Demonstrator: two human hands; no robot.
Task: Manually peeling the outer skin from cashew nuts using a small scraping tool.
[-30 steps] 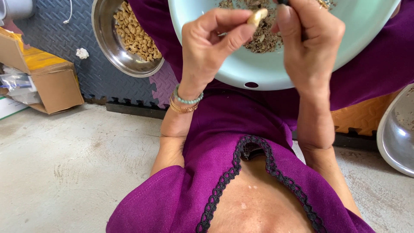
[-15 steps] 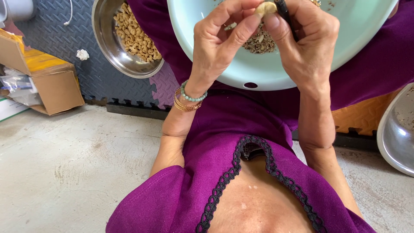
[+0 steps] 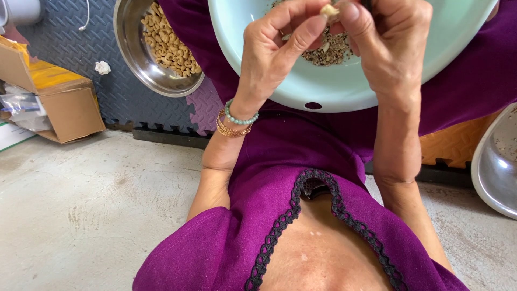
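My left hand (image 3: 274, 56), with a bead bracelet and gold bangles on the wrist, pinches a pale cashew nut (image 3: 329, 11) between thumb and forefinger. My right hand (image 3: 390, 48) meets it from the right, its thumb pressed on the same nut; a dark sliver shows at its fingertips at the top edge. Both hands hover over a pale green bowl (image 3: 301, 89) resting on my lap, which holds brownish skin scraps and a few nut bits (image 3: 328, 51).
A steel bowl (image 3: 129, 51) of cashews stands at the upper left on a grey foam mat (image 3: 70, 48). A torn cardboard box (image 3: 59, 102) lies at the left. Another steel bowl (image 3: 493, 167) shows at the right edge. Concrete floor (image 3: 81, 215) spreads below.
Both hands have risen toward the top of the view and closed together. The nut, first held out by my left hand alone, is now pinched between the fingers of both.
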